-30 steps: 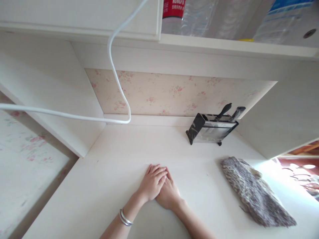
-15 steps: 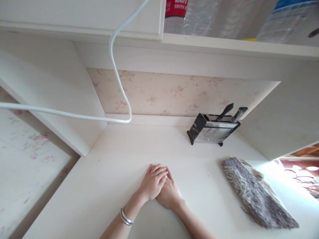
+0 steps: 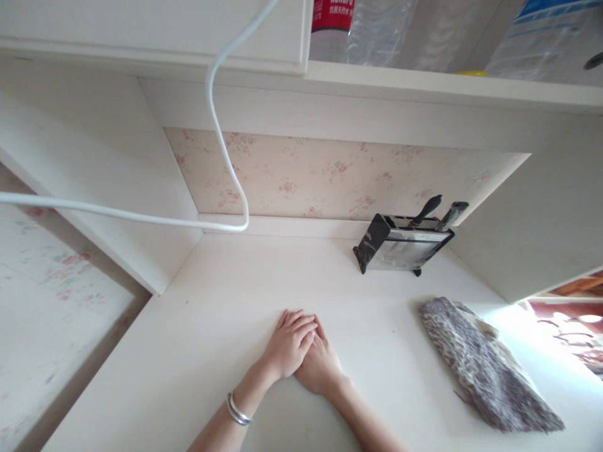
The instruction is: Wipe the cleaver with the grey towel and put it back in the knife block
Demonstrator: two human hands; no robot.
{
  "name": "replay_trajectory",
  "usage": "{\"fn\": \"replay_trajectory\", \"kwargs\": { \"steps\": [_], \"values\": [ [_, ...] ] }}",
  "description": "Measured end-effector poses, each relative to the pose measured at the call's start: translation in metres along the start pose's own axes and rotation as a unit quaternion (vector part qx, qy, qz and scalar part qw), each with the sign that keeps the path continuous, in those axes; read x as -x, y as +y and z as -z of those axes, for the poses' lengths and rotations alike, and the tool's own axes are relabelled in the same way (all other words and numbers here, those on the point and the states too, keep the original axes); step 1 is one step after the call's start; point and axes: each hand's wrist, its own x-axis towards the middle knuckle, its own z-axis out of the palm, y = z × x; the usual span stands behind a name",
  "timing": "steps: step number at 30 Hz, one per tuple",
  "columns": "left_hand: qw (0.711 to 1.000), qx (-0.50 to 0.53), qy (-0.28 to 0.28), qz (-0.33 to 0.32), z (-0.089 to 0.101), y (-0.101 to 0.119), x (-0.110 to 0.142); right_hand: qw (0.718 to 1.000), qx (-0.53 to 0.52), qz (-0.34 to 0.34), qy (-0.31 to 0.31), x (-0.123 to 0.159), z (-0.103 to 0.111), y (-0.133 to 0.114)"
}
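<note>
Nearest the camera, a silver metal bangle [image 3: 238, 411] circles the left wrist. The left hand [image 3: 286, 348] lies across the back of the right hand [image 3: 320, 366], its fingers extended and close together. The right hand is also laid flat, its fingers partly covered, and rests on the smooth white tabletop [image 3: 207, 339], which spreads around and beyond both hands.

Well apart on the right, a shaggy grey-brown and cream cloth [image 3: 487, 370] lies on the tabletop. Farther back stands a black slotted knife holder with a silvery front panel [image 3: 400, 251], on small black feet. Two handles rise from its slots: a curved black handle [image 3: 428, 209] and a straighter dark handle [image 3: 453, 215]; what is below them is hidden.

A white cable [image 3: 226, 150] bends across the upper left, in front of pink-flowered cream wallpaper [image 3: 306, 179].

Above, a white open shelf [image 3: 447, 88] bears a clear bottle with a red label [image 3: 332, 16]. The label shows "饮用天然水" in white; the Latin lettering over it is cut by the top edge. Beside it is crinkled clear plastic [image 3: 377, 31]; farther right is clear plastic packaging with blue print [image 3: 537, 37], its wording unreadable.
</note>
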Motion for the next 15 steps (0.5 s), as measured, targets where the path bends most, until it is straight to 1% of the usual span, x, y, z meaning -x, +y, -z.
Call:
{"fn": "replay_trajectory", "kwargs": {
  "steps": [15],
  "values": [
    [1.000,-0.005,0.003,-0.004,-0.0010,-0.0016,-0.0008,1.000,0.001,-0.004,-0.001,-0.0009,-0.0014,-0.0004]
  ]
}}
